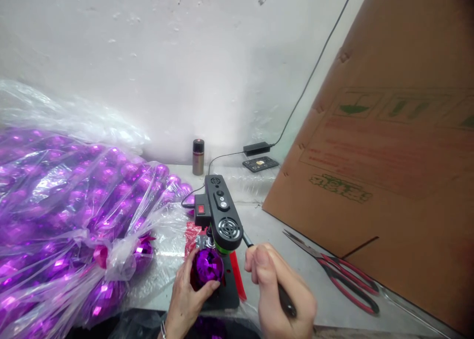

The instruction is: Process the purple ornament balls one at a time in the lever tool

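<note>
My left hand [189, 290] is closed around a shiny purple bauble [208, 266] with mirror-like facets. It keeps the bauble under the head of a small black bench machine [222, 208], which has a red switch and round vents on top. My right hand [280, 287] is wrapped round the black handle of a lever [287, 302] at the machine's right side. The lever's metal rod runs up to the machine. The underside of the machine's head, where it meets the bauble, is mostly hidden.
Clear plastic bags of purple baubles [99, 196] fill the left side. Red-handled scissors [344, 275] lie on the right, before a leaning cardboard box [377, 146]. Toward the wall are a small canister [198, 157], a phone [260, 164] and a power adapter [257, 148] with its cord.
</note>
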Demonstrator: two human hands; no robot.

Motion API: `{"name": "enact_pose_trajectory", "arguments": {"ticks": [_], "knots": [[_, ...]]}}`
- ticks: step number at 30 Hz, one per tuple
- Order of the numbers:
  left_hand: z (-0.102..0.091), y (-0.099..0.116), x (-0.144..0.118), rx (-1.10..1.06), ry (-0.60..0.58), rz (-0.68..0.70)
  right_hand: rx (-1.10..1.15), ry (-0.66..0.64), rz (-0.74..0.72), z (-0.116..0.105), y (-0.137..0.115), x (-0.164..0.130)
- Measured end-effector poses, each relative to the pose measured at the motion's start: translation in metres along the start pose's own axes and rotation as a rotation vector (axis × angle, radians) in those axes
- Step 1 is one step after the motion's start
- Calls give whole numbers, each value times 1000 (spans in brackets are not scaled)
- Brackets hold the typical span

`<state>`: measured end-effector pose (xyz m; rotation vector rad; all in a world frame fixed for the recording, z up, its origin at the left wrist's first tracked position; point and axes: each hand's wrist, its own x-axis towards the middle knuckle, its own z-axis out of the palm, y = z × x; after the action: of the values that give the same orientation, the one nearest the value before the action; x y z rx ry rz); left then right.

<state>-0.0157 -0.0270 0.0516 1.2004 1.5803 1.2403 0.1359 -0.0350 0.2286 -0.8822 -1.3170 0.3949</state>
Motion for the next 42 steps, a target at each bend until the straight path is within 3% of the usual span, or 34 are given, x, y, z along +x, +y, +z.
{"name": "enact_pose_trajectory", "arguments": {"ticks": [9,17,25,34,42], "knots": [[10,12,2,-80,6,19,15,-3,-2,0,-2,-2],[-7,15,5,8,-42,47,17,24,22,2,-3,-4],[-22,20,11,-208,-56,-172,16,46,21,4,-6,-5],[-17,16,12,-199,-64,-169,21,30,1,3,-5,-5],[-17,16,9,7,-68,-61,31,40,19,4,-4,-6]]}}
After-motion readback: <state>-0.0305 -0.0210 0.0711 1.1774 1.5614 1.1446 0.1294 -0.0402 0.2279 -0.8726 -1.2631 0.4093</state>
